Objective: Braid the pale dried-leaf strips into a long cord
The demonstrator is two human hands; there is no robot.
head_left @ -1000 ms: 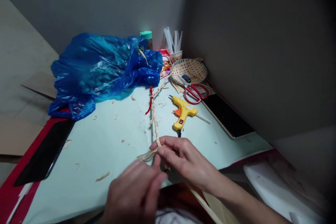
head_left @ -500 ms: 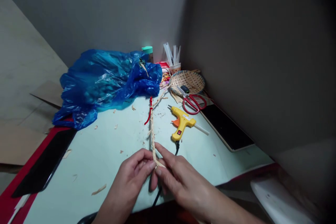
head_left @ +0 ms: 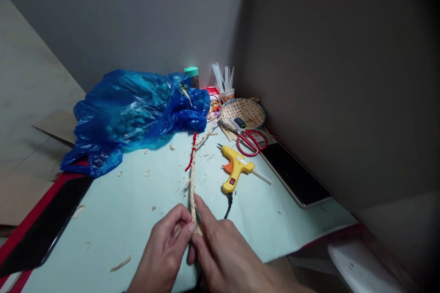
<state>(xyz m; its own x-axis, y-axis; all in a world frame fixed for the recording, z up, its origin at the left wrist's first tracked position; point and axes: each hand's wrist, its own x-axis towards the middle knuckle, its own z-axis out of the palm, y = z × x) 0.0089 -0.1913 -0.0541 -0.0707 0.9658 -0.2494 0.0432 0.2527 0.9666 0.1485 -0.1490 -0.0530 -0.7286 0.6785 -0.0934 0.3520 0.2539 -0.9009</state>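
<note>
The head camera, above and behind the fingers (head_left: 205, 214), faces forward and down, past them to the wall (head_left: 154, 18).

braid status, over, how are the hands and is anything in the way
Left hand, right hand: both pinching braid, close together. Braid runs away to red tie. Nothing in the way; glue gun clear to the right.

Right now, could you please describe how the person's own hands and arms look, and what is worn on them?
The left hand and the right hand are both bare, without gloves. I see no ring, watch or bracelet on the parts that show. No sleeve comes into view on either side.
</note>
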